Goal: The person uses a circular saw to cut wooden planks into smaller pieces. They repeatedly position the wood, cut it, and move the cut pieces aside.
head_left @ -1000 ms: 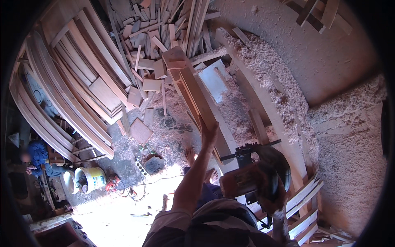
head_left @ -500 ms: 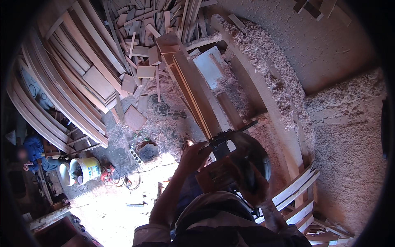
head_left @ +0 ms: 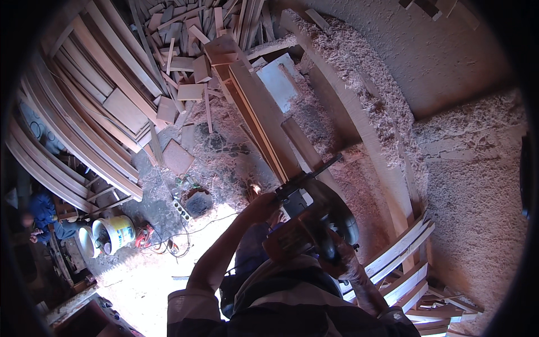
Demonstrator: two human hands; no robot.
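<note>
Looking straight down on a workshop floor (head_left: 224, 151), with a power saw (head_left: 314, 222) at the near centre. Just beyond it, a long wooden beam (head_left: 269, 121), slotted along its left side, with its near end at the saw's far edge and its far end up by scraps (head_left: 179, 33) of wood. Long axis of the beam: running from near to far, slanting to the left. Crossing that axis roughly square, the saw's dark bar (head_left: 323, 167), pointing right and far.

Curled around the saw from its near right side, the right hand (head_left: 341, 259), with fingers wrapped on it. At the saw's left front corner, beside the near end of the beam, the left hand (head_left: 263, 209), with fingers bunched at the edge; impossible to tell, gripping or only resting. Nearer to the beam: the left hand, with the beam's near end far and slightly right of its fingers. Farther from it: the right hand, with the saw in between. Also hard to judge: contact between saw and beam, or a narrow gap.

Just right of the beam, a short plank (head_left: 302, 143), roughly parallel to it. Farther right, heaped shavings (head_left: 359, 73). At left, two pale buckets (head_left: 122, 229).
</note>
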